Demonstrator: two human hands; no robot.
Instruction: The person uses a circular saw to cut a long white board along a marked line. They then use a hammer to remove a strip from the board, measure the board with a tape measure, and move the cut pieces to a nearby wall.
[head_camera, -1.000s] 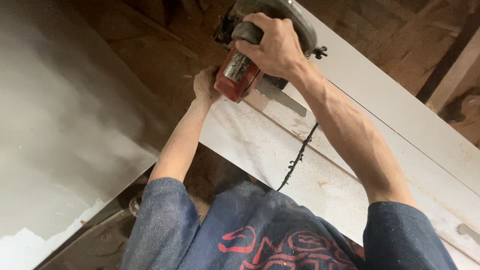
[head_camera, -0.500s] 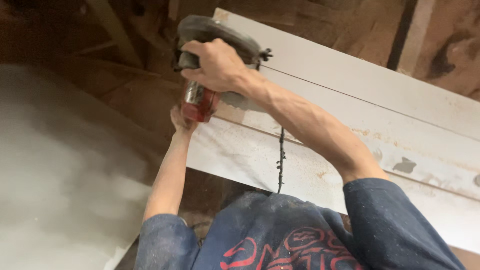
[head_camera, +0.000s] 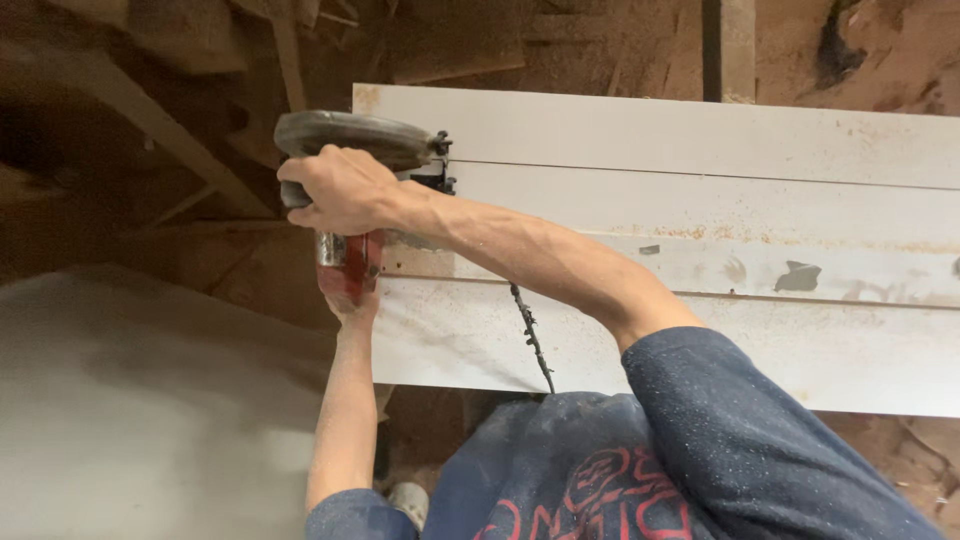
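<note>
Since the earlier frame the saw and our hands are sitting lower and further left in the frame, and more of the white boards is showing to the right.

Our right hand (head_camera: 340, 190) is wrapping closed around the top handle of the circular saw (head_camera: 350, 175), in the upper left of the centre. Our left hand (head_camera: 352, 305) is reaching up just beneath it, against the red motor body; whether that grip is closing around the body or only pressing on it, we cannot tell. The saw is sitting at the left end of the white boards (head_camera: 700, 250), its grey blade guard arching above our knuckles and its base plate lying on the board surface.

A dark cord (head_camera: 530, 335) is hanging from the saw, down across the lowest board towards our blue shirt (head_camera: 640, 470).

We are judging the saw to be heavy and rigid, best held by the top handle with the other hand steadying the motor body. The boards are looking stiff, flat and dusted with sawdust, so possibly slippery. Brown timber and scraps are lying behind, and a pale sheet (head_camera: 140, 410) is filling the lower left.
</note>
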